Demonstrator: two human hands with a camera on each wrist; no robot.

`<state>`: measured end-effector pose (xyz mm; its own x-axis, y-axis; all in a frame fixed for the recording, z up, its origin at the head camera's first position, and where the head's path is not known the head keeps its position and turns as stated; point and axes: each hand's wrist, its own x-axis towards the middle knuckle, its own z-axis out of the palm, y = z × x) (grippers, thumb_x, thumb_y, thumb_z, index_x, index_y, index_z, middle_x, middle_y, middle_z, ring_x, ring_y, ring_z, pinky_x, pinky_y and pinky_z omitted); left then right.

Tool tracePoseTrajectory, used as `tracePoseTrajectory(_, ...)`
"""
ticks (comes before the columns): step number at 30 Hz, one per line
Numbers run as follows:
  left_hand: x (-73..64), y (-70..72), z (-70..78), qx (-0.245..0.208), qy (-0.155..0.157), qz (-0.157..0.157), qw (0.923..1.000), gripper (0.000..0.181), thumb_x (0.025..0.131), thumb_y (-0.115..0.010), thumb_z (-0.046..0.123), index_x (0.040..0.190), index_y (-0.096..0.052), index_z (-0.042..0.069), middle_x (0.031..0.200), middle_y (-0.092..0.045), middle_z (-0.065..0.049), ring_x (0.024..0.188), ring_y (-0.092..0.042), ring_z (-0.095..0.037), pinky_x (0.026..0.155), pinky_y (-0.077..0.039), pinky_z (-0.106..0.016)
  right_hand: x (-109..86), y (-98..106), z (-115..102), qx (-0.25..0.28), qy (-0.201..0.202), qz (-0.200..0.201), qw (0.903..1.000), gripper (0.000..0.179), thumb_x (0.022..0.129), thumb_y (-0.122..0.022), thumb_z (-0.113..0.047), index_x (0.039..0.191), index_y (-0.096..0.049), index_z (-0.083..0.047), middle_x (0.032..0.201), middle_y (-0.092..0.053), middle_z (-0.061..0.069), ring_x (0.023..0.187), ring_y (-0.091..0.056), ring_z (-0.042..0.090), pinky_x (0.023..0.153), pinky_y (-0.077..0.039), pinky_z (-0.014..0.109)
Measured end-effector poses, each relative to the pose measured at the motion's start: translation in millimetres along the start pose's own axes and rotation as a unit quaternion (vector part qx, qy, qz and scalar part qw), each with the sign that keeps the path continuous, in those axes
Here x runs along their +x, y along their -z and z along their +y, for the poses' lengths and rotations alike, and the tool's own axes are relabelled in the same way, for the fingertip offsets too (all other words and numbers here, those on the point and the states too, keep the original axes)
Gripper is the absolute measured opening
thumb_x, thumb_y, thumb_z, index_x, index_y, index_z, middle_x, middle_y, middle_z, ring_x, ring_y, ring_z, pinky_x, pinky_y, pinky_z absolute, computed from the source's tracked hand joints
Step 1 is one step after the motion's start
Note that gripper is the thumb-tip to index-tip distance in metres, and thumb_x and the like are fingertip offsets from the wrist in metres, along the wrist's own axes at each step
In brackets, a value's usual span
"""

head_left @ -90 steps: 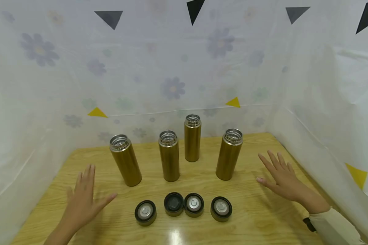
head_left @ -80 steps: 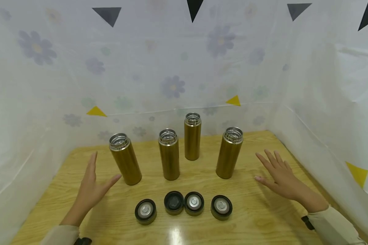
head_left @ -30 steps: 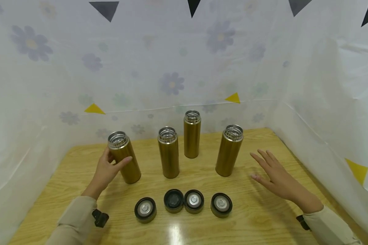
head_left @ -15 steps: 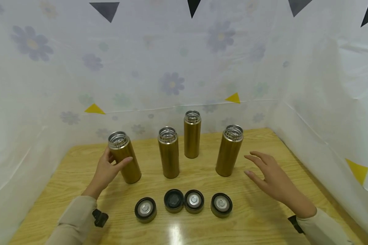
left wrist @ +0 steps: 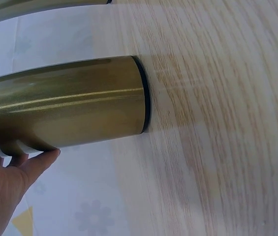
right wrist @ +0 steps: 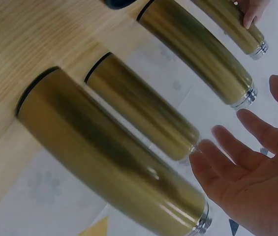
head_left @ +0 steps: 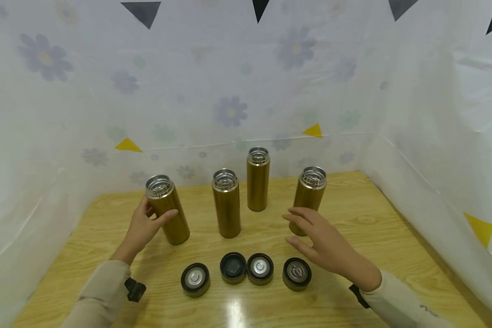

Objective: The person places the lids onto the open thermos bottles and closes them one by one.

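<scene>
Grips left bottle [head_left: 174,228], upright on table [head_left: 266,232], with left hand [head_left: 143,228]; hovers right hand [head_left: 325,242], fingers loosely open, empty, near lids [head_left: 260,269]. Seemingly steadying for capping; likely calls next for pinching a lid.

A white sheet [head_left: 180,68] with pale purple flowers [head_left: 231,112] hangs behind the wooden tabletop [head_left: 94,241]. Yellow triangles [head_left: 313,131] sit low on it, dark triangles [head_left: 144,12] up high.

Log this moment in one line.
left hand: grips leftmost bottle; right hand: empty, near rightmost bottle; all four bottles: upright, uncapped; four lids: on table
</scene>
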<state>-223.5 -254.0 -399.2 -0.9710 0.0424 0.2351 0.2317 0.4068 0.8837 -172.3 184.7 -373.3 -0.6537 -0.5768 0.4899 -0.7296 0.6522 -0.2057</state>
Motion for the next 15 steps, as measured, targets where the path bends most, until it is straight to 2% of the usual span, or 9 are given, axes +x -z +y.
tracePoseTrajectory(9, -0.4, 1.1, -1.1, 0.005, 0.001, 0.005, 1.0, 0.082, 0.088, -0.071, 0.027, 0.153, -0.021, 0.02, 0.144, -0.039, -0.018, 0.129, -0.041, -0.047, 0.1, -0.037, -0.065, 25.2, -27, -30, 0.038, 0.062, -0.041, 0.9965, 0.05, 0.093, -0.063, -0.034, 0.137, -0.049, -0.014, 0.137, -0.049, 0.006, 0.126, -0.047, 0.022, 0.099, -0.046, 0.042)
tracePoseTrajectory(15, 0.0, -0.6, 1.0, 0.006, 0.004, 0.011, 0.9999, 0.082, 0.087, -0.072, 0.029, 0.152, -0.024, 0.019, 0.144, -0.04, -0.017, 0.13, -0.041, -0.045, 0.1, -0.038, -0.064, 41.5, -41, -48, 0.058, 0.085, -0.069, 0.9923, 0.05, 0.096, -0.058, -0.038, 0.139, -0.048, -0.016, 0.14, -0.047, 0.005, 0.129, -0.045, 0.02, 0.102, -0.045, 0.04)
